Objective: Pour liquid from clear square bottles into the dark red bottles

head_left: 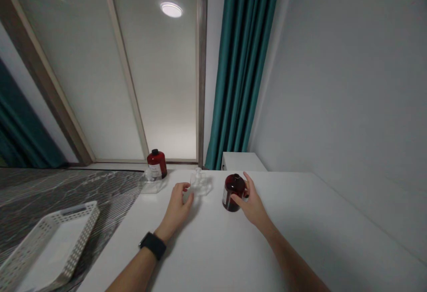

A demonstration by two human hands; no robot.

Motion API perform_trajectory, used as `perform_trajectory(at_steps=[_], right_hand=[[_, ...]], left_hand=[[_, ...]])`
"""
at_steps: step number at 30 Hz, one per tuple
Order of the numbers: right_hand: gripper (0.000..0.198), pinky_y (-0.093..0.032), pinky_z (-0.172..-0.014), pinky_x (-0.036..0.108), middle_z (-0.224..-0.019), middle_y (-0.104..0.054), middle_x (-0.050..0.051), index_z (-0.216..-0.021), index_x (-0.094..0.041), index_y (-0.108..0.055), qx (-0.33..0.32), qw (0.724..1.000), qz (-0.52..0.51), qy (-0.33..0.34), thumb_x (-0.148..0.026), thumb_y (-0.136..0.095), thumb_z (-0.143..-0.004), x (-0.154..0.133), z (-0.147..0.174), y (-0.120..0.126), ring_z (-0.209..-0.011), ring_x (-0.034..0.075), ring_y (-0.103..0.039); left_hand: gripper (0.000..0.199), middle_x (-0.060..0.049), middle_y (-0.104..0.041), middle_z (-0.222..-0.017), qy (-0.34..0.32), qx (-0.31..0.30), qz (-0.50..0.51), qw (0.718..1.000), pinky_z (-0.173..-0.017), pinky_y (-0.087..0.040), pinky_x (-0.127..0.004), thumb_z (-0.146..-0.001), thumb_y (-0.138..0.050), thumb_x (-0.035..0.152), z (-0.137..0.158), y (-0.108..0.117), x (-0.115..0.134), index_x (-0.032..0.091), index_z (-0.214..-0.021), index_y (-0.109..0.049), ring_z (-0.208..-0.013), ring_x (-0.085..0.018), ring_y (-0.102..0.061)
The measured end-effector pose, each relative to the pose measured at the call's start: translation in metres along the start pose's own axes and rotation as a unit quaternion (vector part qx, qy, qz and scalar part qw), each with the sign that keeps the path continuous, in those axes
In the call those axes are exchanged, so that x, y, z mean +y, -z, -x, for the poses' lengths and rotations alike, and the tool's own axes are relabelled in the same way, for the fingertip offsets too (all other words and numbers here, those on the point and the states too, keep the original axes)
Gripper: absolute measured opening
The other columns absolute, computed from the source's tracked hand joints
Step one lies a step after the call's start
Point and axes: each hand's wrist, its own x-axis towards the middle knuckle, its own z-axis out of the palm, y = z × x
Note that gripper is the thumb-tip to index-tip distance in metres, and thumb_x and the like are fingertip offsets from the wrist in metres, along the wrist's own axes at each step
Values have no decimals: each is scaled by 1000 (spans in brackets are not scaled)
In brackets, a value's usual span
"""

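My right hand is wrapped around the side of a dark red bottle with a pale label on its left side. The bottle stands upright on the white table, and its top shows a small neck without a black cap. My left hand, a black watch on its wrist, has its fingers curved and its thumb apart with nothing visible between them. Just beyond its fingertips is a clear, transparent object; whether they touch it I cannot tell.
A second red bottle with a black cap and white label stands at the table's far left corner, beside a clear flat item. A white perforated basket lies lower left, over the grey floor. Behind the table stands a white cabinet.
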Motion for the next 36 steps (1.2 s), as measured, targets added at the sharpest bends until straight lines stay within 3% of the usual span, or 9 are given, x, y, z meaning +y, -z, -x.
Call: perform_trajectory(at_steps=[9, 13, 16, 19, 25, 28, 32, 36], right_hand=[[77, -51, -93, 46, -143, -52, 17, -150, -21, -29, 16, 1000, 14, 18, -33, -65, -84, 13, -8, 6, -116, 27, -60], [54, -51, -87, 43, -132, -56, 17, -139, -18, -45, 110, 986, 85, 95, -28, -58, -88, -3, 3, 9, -120, 29, -56], [37, -49, -79, 38, -117, -61, 12, -128, -20, -53, 141, 972, 110, 151, -22, -52, -91, -25, 15, 9, -104, 25, -60], [22, -48, -77, 33, -103, -64, 7, -112, -22, -61, 84, 978, 74, 175, -19, -48, -94, -45, 29, 0, -93, 21, -61], [19, -46, -71, 27, -93, -64, 4, -102, -22, -64, -49, 983, 66, 165, -15, -48, -93, -55, 51, -27, -83, 18, -60], [21, -47, -75, 28, -94, -65, 4, -103, -21, -64, -81, 982, 69, 153, -14, -48, -92, -53, 55, -33, -84, 18, -60], [21, -49, -80, 29, -94, -65, 4, -105, -21, -63, -103, 981, 70, 147, -14, -48, -92, -50, 55, -34, -87, 18, -61], [22, -50, -80, 30, -93, -64, 4, -107, -21, -63, -99, 981, 75, 147, -14, -48, -92, -50, 54, -32, -85, 18, -61]], left_hand=[[33, -10, -60, -110, -34, -19, -24, 999, -91, -53, -48, -90, -52, 31, 1, -3, -8, 19, -121, -54, -102, -28, -61], [42, -12, -56, -122, -63, -54, -58, 995, -103, -48, -52, -91, -50, 24, 3, 1, -6, 20, -132, -51, -116, -29, -58], [43, -16, -52, -136, -89, -68, -88, 990, -111, -42, -56, -90, -51, 21, 1, 5, -5, 19, -133, -51, -129, -32, -51], [43, -19, -42, -150, -119, -90, -115, 982, -114, -38, -60, -86, -54, 16, -4, 10, -5, 17, -129, -53, -140, -36, -41], [34, -16, -31, -161, -155, -148, -90, 973, -119, -30, -59, -82, -54, 9, -9, 19, 4, 18, -114, -54, -151, -34, -25], [29, -15, -35, -158, -143, -174, -59, 972, -119, -32, -55, -86, -58, 15, -8, 20, 9, 20, -114, -52, -147, -32, -33], [22, -13, -51, -141, -130, -172, -16, 976, -112, -40, -48, -88, -61, 19, -7, 17, 15, 22, -109, -53, -133, -29, -49], [13, -11, -56, -128, -110, -175, 57, 977, -108, -41, -44, -88, -62, 19, -7, 15, 24, 22, -98, -54, -125, -27, -52]])
